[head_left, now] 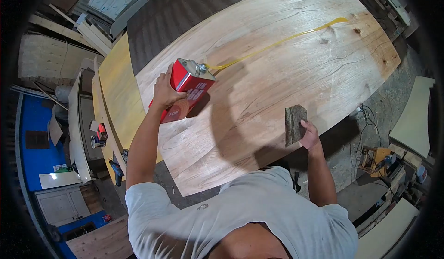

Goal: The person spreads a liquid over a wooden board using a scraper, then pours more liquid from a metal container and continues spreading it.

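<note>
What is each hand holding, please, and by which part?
The left hand grips the red can around its side; the right hand holds the dark block by its right edge.

Left arm (pixel 144 143): extended forward | Left hand (pixel 165 92): gripping, thumb pointing right | Right arm (pixel 321 176): extended forward, reaching less far | Right hand (pixel 310 136): gripping, thumb pointing forward-left

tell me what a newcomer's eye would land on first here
The bright red can stands out first, tilted in the left hand over the wooden board. A yellow streak runs from its spout toward the board's far right. By the near edge, the right hand holds a flat block.
</note>
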A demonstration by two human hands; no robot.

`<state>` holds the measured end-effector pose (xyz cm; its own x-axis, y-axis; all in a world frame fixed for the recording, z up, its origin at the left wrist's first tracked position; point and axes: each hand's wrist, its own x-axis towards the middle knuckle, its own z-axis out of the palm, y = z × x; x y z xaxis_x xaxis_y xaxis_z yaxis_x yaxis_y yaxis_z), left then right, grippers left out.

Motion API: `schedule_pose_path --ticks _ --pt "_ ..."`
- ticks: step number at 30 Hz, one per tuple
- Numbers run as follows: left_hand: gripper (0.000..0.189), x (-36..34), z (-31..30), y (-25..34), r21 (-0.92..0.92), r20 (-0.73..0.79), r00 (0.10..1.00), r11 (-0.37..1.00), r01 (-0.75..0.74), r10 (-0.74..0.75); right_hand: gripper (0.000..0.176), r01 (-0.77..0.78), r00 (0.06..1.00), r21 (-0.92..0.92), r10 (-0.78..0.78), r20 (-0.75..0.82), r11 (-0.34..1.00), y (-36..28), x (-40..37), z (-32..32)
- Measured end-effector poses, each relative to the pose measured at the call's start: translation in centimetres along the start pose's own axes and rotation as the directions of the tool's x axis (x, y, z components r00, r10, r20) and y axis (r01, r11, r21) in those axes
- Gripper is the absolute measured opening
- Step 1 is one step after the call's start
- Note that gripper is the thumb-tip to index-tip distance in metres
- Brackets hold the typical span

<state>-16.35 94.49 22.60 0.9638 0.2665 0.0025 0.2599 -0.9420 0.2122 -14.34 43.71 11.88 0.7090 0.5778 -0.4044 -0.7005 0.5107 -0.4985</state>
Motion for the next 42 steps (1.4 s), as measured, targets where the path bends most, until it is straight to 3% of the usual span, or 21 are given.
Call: schedule_pose_path --ticks 10,18,26,42 --pt "0.121 -4.6 -1.4 -6.8 -0.052 -0.029 1.000 0.999 -0.008 0.007 0.036 0.114 0.993 0.019 -0.114 0.015 0.993 7.6 -1.4 3.0" --pt "0.120 -9.9 -2.0 -13.2 -0.104 -0.065 0.996 0.993 0.053 -0.059 0.036 0.082 0.997 -0.006 -0.082 -0.008 0.997 13.1 -1.9 5.4" --pt "0.120 -14.7 -2.0 -18.4 -0.092 -0.074 0.982 0.982 0.164 -0.171 0.039 0.027 0.997 -0.066 -0.022 0.072 0.997 14.7 0.1 9.0" --pt "0.121 -23.0 -2.6 -23.3 -0.121 -0.068 0.944 0.942 0.313 -0.322 0.037 -0.084 0.988 -0.130 0.099 0.115 0.988 17.7 4.2 12.1"
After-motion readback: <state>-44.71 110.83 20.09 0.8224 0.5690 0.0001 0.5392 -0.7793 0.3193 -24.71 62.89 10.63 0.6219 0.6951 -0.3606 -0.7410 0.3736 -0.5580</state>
